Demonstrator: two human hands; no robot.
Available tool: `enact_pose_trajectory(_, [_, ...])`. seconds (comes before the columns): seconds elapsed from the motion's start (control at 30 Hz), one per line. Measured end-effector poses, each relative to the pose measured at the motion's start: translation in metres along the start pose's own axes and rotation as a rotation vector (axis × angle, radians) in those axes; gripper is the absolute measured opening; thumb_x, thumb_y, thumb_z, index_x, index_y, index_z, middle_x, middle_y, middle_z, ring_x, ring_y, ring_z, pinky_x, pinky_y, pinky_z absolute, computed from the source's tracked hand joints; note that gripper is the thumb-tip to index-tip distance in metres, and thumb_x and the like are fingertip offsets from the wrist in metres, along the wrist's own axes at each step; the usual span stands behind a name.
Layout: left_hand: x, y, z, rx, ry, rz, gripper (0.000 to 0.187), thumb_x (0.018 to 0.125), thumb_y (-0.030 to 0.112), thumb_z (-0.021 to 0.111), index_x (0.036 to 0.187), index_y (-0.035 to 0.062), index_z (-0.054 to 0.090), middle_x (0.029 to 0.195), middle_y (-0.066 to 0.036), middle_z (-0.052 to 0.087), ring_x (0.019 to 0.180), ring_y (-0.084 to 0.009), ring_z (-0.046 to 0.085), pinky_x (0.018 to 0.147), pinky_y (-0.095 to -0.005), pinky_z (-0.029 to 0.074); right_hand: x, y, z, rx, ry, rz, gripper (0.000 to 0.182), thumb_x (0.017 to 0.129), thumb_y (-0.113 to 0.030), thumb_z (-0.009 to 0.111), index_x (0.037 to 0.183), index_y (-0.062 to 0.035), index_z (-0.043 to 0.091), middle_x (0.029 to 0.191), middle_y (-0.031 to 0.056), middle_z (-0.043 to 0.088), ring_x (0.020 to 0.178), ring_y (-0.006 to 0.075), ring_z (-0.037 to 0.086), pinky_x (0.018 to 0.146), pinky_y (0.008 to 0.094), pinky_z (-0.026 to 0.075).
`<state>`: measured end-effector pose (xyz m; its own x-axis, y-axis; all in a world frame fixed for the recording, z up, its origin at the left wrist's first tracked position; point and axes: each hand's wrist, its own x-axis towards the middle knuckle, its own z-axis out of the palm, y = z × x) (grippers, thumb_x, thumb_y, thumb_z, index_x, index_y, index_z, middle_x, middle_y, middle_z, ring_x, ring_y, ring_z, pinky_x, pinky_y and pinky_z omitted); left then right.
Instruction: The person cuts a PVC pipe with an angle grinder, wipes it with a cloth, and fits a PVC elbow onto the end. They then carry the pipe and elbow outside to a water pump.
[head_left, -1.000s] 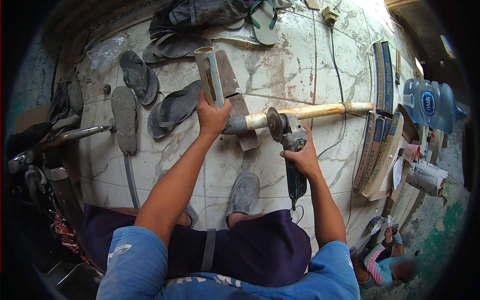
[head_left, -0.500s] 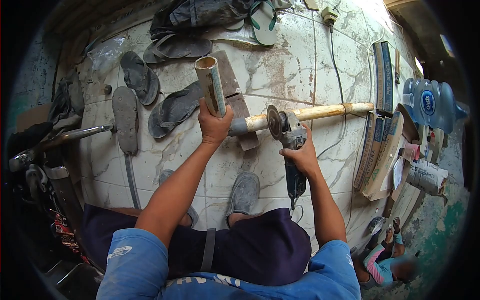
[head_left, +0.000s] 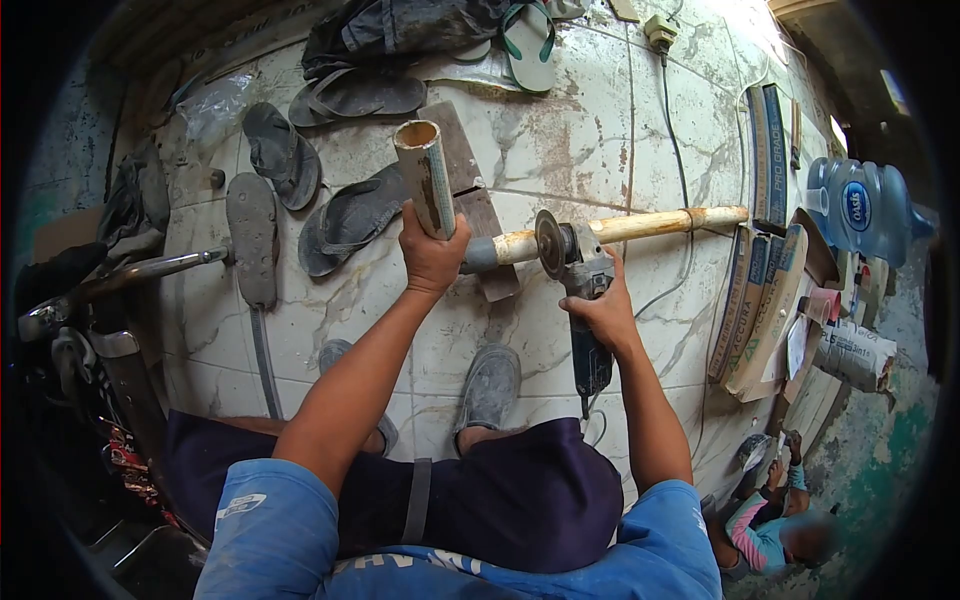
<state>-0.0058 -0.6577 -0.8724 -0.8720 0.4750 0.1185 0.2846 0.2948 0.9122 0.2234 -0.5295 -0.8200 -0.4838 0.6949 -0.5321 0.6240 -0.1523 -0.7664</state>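
Note:
My left hand (head_left: 435,250) is wrapped round a short upright pipe (head_left: 426,185) with an open top and a worn, brown-stained side. Beside that hand, a grey pipe end (head_left: 481,254) joins a long, yellowed pipe (head_left: 640,226) that runs to the right across the floor. My right hand (head_left: 603,305) grips an angle grinder (head_left: 588,345) by its body, thumb across the near side. The grinder's round disc (head_left: 550,244) stands upright in front of the long pipe and overlaps it in this view. Under the pipes lies a flat grey-brown board (head_left: 455,150).
Dark flip-flops (head_left: 350,225) lie on the tiled floor (head_left: 570,150) to the left. Flat boxes (head_left: 755,310) stand at the right, by the long pipe's far end, with a blue water jug (head_left: 860,205) beyond. A cord (head_left: 672,110) crosses the floor. Another person (head_left: 765,520) sits at lower right.
My left hand and the short pipe have shifted very slightly to the right and toward me. The grinder stays in nearly the same place.

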Motion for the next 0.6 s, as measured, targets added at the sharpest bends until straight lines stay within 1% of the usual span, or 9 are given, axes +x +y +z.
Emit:
enact_pose_trajectory(0.37, [0.018,-0.007,0.004,-0.035,-0.027,-0.058,0.037,0.074,0.017,0.071,0.097,0.0022,0.046,0.080,-0.017,0.062,0.073,-0.0335,0.065,0.070,-0.0407,0.051,-0.006,0.007,0.001,-0.010,-0.007,0.028,0.094,0.058,-0.010,0.081,0.137,-0.0069,0.032,0.111,0.0134,0.059,0.098,0.0221,0.058,0.088,0.0321,0.047])
enact_pose_trajectory(0.43, [0.022,-0.011,0.006,-0.030,-0.046,-0.097,0.037,0.073,0.018,0.070,0.097,0.0011,0.048,0.081,-0.018,0.062,0.075,-0.0342,0.065,0.071,-0.0411,0.051,-0.006,0.012,0.001,-0.011,-0.004,-0.004,0.093,0.058,-0.011,0.081,0.137,-0.0076,0.032,0.110,0.0135,0.059,0.098,0.0220,0.058,0.087,0.0322,0.047])
enact_pose_trajectory(0.57, [0.030,-0.011,0.008,-0.026,-0.022,-0.100,0.038,0.072,0.018,0.069,0.099,0.0002,0.049,0.083,-0.020,0.063,0.077,-0.0354,0.065,0.072,-0.0417,0.051,-0.008,0.011,0.000,-0.014,-0.008,0.024,0.092,0.058,-0.011,0.081,0.136,-0.0078,0.033,0.110,0.0133,0.059,0.098,0.0221,0.058,0.087,0.0323,0.047])
enact_pose_trajectory(0.6, [0.033,-0.014,0.009,-0.014,-0.038,-0.126,0.039,0.072,0.018,0.069,0.100,-0.0005,0.050,0.085,-0.021,0.063,0.079,-0.0359,0.065,0.073,-0.0419,0.051,-0.008,0.012,0.000,-0.025,-0.005,0.022,0.092,0.057,-0.011,0.081,0.136,-0.0078,0.033,0.110,0.0131,0.059,0.097,0.0221,0.058,0.087,0.0323,0.047])
